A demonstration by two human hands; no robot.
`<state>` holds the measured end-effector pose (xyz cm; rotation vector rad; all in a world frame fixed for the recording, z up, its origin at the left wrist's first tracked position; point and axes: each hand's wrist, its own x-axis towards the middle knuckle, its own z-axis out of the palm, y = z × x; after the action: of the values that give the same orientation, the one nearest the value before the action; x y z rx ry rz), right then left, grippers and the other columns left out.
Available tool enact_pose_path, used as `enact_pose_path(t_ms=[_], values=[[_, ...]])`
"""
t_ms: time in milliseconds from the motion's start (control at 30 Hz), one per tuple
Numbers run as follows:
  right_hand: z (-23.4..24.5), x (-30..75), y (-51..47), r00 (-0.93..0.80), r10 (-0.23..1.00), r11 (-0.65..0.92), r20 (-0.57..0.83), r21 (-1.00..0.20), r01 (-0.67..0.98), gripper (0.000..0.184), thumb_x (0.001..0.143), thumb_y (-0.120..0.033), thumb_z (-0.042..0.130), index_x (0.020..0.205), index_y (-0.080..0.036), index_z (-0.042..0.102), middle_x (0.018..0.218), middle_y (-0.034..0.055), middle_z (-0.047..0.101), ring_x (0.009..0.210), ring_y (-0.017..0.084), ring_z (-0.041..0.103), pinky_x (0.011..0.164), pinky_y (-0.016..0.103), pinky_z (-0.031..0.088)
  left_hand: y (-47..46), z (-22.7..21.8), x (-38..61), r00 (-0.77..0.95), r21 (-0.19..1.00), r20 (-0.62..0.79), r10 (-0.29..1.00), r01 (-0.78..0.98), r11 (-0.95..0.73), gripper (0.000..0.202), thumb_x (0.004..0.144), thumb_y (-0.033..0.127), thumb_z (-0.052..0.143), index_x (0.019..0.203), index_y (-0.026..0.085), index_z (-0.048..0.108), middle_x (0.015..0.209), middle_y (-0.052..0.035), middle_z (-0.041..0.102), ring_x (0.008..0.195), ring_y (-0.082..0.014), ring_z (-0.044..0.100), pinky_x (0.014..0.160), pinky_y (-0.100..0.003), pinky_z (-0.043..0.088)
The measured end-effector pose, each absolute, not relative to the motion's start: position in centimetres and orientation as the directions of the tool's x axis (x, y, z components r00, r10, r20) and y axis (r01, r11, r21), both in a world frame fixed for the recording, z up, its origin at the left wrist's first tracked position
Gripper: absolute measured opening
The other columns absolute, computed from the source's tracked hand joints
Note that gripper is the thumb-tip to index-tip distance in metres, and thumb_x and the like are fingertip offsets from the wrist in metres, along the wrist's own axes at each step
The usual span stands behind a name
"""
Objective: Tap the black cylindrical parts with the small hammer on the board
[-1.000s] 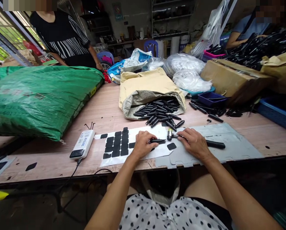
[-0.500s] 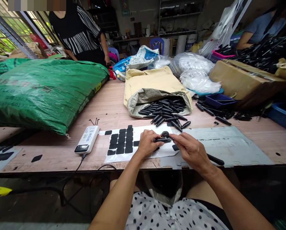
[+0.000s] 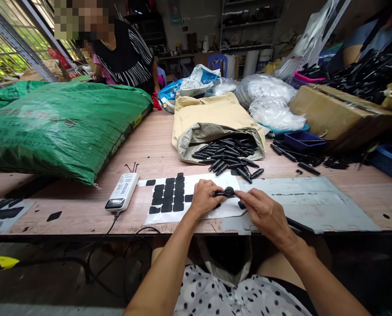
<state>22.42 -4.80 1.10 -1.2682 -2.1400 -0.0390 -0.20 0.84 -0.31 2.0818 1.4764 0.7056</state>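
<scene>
My left hand (image 3: 203,198) is closed on a slim black plastic part (image 3: 218,193) held just over the white sheet. At that part's right end sits a round black piece (image 3: 229,192). The fingertips of my right hand (image 3: 265,213) are pinched together against the right edge of the round piece. Whether the two pieces are joined, I cannot tell. Beneath the hands lies a white backing sheet (image 3: 199,215) with rows of black rounded-square stickers (image 3: 167,193). A black rod (image 3: 299,225) lies beside my right wrist.
Ahead, a tan sack (image 3: 212,109) spills black tapered parts (image 3: 227,151). A green sack (image 3: 61,127) fills the left, near a white power bank (image 3: 122,192) with a cable. On the right are a cardboard box (image 3: 334,109) and purple tray (image 3: 304,139). A person (image 3: 126,52) stands behind.
The slim part and round piece have turned; the round piece now lies in line with the part's right end instead of above it. The person behind has leaned forward and right.
</scene>
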Motion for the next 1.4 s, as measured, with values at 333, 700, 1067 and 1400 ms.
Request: enact_pose_path(t_ms=[333,700,1067,1400], values=[[-0.1,26.4,-1.5,-0.277,0.797,0.426,0.537,-0.175,0.887,0.028,0.103,-0.032,0.051,0.118,-0.025,0.073,0.093,0.0052,0.07,0.092,0.021,0.063,0.079,0.033,0.047,0.5,0.2,-0.4,0.305,0.667,0.114,0.946,0.681,-0.3,0.02,0.075,0.026,0.083,0.093,0.026,0.075,0.093,-0.0012,0.07,0.107,-0.0265,0.053,0.097,-0.041,0.04],[-2.1,26.9,-0.8,-0.306,0.794,0.425,0.526,-0.119,0.897,0.025,0.101,-0.029,0.054,0.115,-0.023,0.073,0.092,0.0052,0.066,0.089,0.02,0.057,0.078,0.034,0.041,0.0,1.2,-0.5,0.335,0.688,0.079,0.939,0.663,-0.294,0.022,0.072,0.03,0.087,0.09,0.026,0.075,0.097,-0.0011,0.071,0.112,-0.0276,0.053,0.103,-0.044,0.038],[-2.2,26.9,-0.8,-0.312,0.786,0.417,0.533,-0.086,0.905,0.024,0.101,-0.032,0.054,0.114,-0.023,0.073,0.091,0.0054,0.066,0.089,0.021,0.057,0.078,0.034,0.04,-9.4,0.9,0.4,0.665,0.508,0.113,0.738,0.599,-0.618,0.021,0.078,0.034,0.085,0.098,0.028,0.08,0.168,-0.0037,0.033,0.155,-0.0367,0.027,0.128,-0.059,0.015],[-2.0,26.6,-0.9,-0.306,0.792,0.4,0.529,-0.071,0.914,0.024,0.101,-0.031,0.052,0.111,-0.023,0.072,0.091,0.0059,0.064,0.09,0.022,0.056,0.079,0.034,0.039,-6.7,2.6,0.7,0.51,0.62,0.229,0.829,0.58,-0.528,0.017,0.082,0.035,0.083,0.097,0.028,0.079,0.122,-0.0037,0.074,0.123,-0.028,0.06,0.113,-0.049,0.042]])
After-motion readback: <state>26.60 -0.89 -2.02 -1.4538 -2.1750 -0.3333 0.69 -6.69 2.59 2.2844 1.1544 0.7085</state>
